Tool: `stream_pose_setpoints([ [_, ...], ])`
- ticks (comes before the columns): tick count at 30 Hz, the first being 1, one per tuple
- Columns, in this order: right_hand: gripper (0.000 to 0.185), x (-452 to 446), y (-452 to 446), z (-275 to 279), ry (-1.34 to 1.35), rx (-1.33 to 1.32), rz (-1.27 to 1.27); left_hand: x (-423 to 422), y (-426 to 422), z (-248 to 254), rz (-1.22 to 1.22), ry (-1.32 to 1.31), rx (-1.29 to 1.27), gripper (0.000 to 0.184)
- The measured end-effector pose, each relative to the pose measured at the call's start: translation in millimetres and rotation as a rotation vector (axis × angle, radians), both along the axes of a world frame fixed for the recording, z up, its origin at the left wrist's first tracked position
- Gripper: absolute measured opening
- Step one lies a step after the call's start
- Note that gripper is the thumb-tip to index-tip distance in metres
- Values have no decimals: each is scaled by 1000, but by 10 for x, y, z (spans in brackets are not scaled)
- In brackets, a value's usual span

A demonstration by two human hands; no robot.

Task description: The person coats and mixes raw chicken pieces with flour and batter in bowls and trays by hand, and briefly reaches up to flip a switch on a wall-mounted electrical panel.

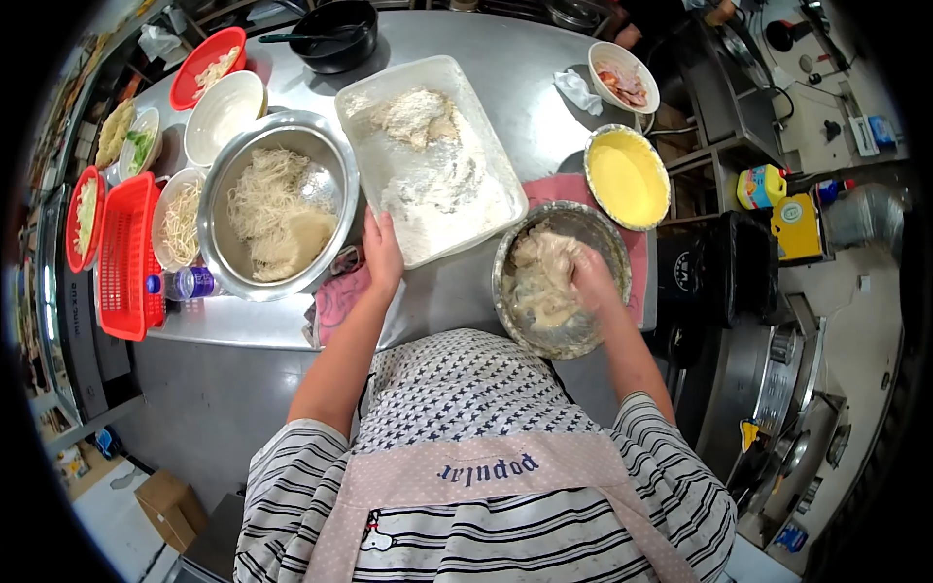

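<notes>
The right hand (589, 279), its grip bunched on wet mixture (540, 270) in the bowl (500, 282), lies right of the flour tray (496, 155), which the left hand (385, 255) touches, fingers straight.

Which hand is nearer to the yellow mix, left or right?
Right. The right hand is in the bowl just this side of the yellow mix; the left hand is farther off, at the edge of the white tray.
</notes>
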State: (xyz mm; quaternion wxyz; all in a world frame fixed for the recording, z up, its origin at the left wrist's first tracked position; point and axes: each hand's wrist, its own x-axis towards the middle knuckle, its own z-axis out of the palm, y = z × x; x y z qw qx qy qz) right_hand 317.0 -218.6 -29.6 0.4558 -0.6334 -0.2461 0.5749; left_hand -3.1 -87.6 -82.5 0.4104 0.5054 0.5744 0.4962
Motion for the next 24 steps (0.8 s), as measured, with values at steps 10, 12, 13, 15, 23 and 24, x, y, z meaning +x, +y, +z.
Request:
stream_pose_setpoints([
  [10, 25, -1217, 1471, 694, -941, 447, 866, 4, -21, 89, 17, 12, -51, 46],
  [12, 23, -1413, 1612, 143, -1131, 413, 1258, 7, -20, 75, 42, 39, -58, 47],
  [13, 21, -1424, 1625, -125, -1010, 360, 1346, 5, -20, 52, 40, 53, -56, 47],
  [15, 19, -1527, 1669, -194, -886, 310, 1438, -5, -26, 119, 11, 17, -70, 48],
  [23, 21, -1873, 1748, -189, -1305, 294, 1491, 12, -25, 112, 39, 31, -69, 48],
  [24, 21, -1862, 1753, -165, -1304, 295, 1492, 10, -29, 105, 32, 21, -85, 48],
])
